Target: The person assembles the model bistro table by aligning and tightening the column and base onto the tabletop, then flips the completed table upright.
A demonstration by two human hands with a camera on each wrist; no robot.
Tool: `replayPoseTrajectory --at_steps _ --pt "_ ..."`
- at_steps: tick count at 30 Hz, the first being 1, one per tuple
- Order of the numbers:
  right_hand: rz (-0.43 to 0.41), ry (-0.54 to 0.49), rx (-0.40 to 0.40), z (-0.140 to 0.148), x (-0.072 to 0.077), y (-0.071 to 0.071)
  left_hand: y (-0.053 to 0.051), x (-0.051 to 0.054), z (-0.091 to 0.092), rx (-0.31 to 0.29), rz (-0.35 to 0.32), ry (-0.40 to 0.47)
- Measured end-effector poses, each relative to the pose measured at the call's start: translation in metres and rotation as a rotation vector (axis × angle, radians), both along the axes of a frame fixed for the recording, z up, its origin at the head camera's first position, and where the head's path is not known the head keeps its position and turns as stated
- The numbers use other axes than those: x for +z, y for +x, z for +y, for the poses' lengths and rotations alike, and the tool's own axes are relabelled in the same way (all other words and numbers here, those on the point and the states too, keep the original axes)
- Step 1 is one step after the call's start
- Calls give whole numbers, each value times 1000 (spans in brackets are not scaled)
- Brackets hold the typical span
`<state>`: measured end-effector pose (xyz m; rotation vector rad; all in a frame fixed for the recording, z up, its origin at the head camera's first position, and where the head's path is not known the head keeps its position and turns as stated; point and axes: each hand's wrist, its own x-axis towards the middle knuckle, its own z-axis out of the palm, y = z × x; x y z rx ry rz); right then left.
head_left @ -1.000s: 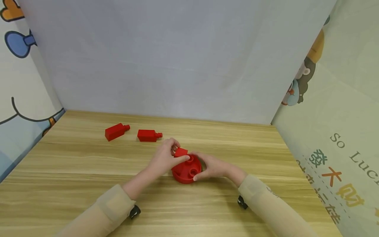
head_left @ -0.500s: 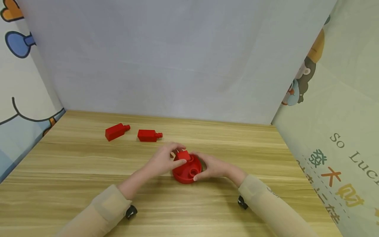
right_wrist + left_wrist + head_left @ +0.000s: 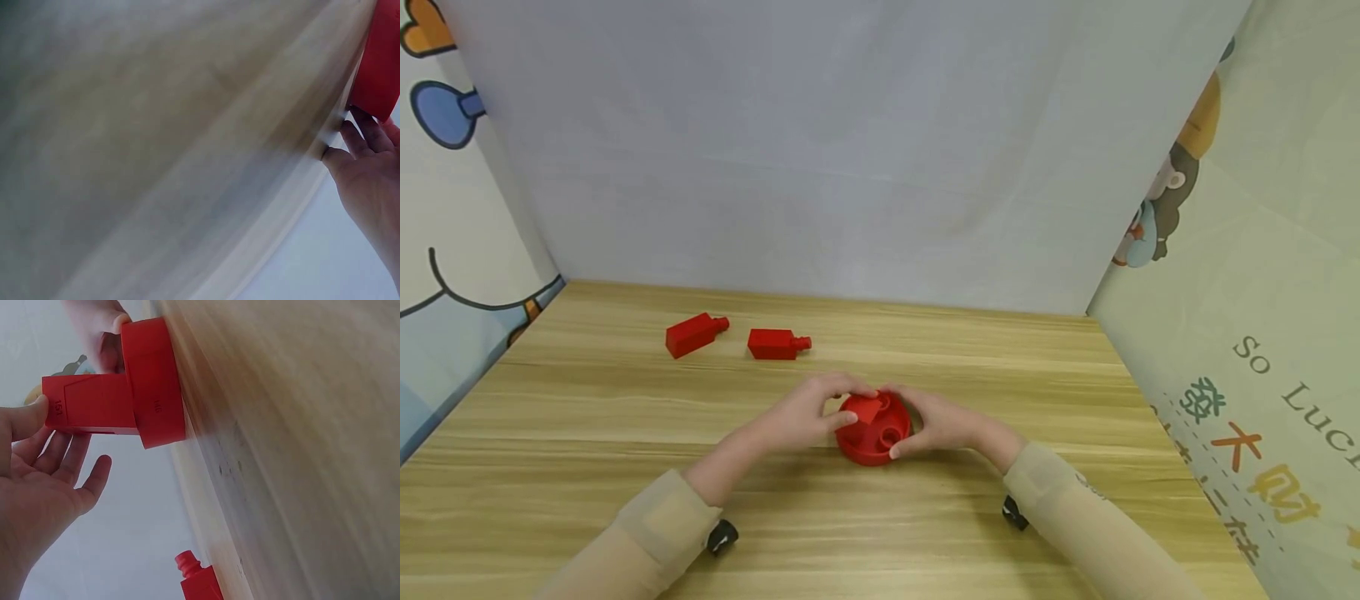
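Observation:
A round red base (image 3: 867,457) with ring-shaped sockets lies on the table, its side facing the left wrist view (image 3: 156,387). Upright in its left part stands a red block (image 3: 863,408), whose lower end is hidden inside the base. My left hand (image 3: 801,417) pinches the block's top between thumb and fingers, as the left wrist view also shows at the block (image 3: 90,402). My right hand (image 3: 943,423) grips the base's right rim with thumb in front and fingers behind. In the right wrist view, the right hand (image 3: 372,169) is beside the base (image 3: 378,69).
Two red blocks with ridged stub ends, one tilted (image 3: 692,335) and one level (image 3: 772,343), lie on the wooden table (image 3: 880,533) behind and left of the base. A pale curtain (image 3: 820,150) hangs at the back, and printed cloths stand at both sides.
My left hand has turned and shifted a little left and nearer, and the block it pinches has rotated and sits lower in the base. The right hand has kept its place on the rim.

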<state>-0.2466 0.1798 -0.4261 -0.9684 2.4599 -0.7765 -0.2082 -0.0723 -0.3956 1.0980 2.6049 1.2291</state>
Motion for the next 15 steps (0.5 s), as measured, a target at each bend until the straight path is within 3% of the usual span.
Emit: replayPoseTrajectory --at_steps 5,12,15 --pt "-5 2 -2 0 0 0 1 -1 2 39 -30 11" --pt "-14 13 -11 0 0 0 5 2 17 320 -84 47" --pt "-14 9 -8 -1 0 0 7 4 23 399 -72 31"
